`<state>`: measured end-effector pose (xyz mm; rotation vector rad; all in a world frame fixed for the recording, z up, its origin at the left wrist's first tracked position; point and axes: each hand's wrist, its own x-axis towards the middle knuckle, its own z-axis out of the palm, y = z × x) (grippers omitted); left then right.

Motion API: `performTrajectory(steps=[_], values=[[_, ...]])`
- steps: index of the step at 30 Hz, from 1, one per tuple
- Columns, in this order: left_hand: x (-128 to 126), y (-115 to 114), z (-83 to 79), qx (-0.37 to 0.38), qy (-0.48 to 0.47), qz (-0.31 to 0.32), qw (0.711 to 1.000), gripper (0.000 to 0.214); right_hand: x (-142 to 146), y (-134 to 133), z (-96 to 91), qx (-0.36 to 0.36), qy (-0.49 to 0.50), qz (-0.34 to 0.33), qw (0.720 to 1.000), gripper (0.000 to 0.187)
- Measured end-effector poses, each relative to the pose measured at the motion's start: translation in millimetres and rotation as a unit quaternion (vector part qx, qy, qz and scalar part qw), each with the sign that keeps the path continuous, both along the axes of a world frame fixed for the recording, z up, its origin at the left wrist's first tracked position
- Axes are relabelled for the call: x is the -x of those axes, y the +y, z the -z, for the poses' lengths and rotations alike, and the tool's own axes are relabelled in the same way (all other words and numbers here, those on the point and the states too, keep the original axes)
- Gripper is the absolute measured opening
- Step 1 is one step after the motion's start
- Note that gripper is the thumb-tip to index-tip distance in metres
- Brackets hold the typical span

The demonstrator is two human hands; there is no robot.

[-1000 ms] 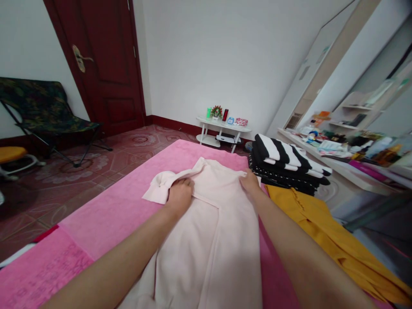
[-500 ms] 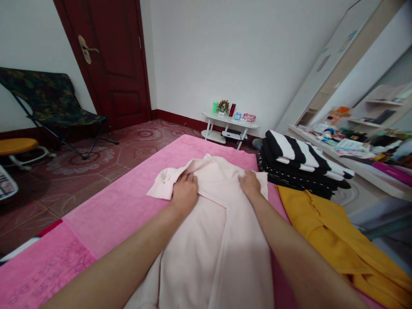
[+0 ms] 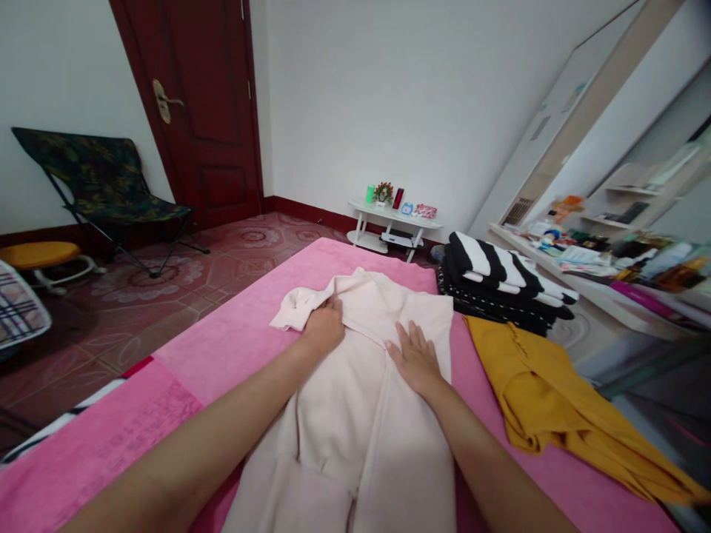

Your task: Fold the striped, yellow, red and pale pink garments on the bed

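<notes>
A pale pink long garment (image 3: 344, 414), partly folded over itself, lies lengthwise in front of me on a pink bed cover (image 3: 238, 333). My left hand (image 3: 327, 326) is at its upper left, by the fold near a short sleeve end (image 3: 294, 307). The fingers there are curled into the cloth and partly hidden by it. Flat on the upper right of the garment rests my right hand (image 3: 415, 359), its fingers spread.
To the right lie a mustard-yellow garment (image 3: 533, 385) and a stack of folded black-and-white clothes (image 3: 494, 274). A cluttered dresser (image 3: 600, 277) stands beyond them. At the back are a small white table (image 3: 397, 215), a folding chair (image 3: 111, 185) and a door (image 3: 205, 111).
My right hand has moved from the garment's right edge inward and nearer to me, now lying flat with fingers spread. The left hand stays near the fold. The view has shifted slightly.
</notes>
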<state>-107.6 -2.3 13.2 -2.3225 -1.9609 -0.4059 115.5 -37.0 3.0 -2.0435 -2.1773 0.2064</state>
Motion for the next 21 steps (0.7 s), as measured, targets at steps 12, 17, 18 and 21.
performTrajectory(steps=[12, 17, 18, 21], values=[[47, -53, -42.9, -0.094, 0.024, 0.023, 0.995, 0.059, 3, -47, 1.3, -0.066, -0.001, -0.024, 0.998, 0.063], [72, -28, -32.8, 0.039, -0.037, -0.069, 0.996, 0.035, 0, -52, -0.6, -0.073, 0.027, -0.031, 0.996, 0.061], [74, -21, -34.1, 0.054, -0.055, -0.072, 0.994, 0.030, 0, -53, -0.9, -0.075, 0.032, -0.032, 0.996, 0.061], [74, -5, -55.9, 0.054, -0.087, -0.082, 0.991, 0.035, -2, -53, -0.5, -0.080, 0.049, -0.031, 0.995, 0.060]])
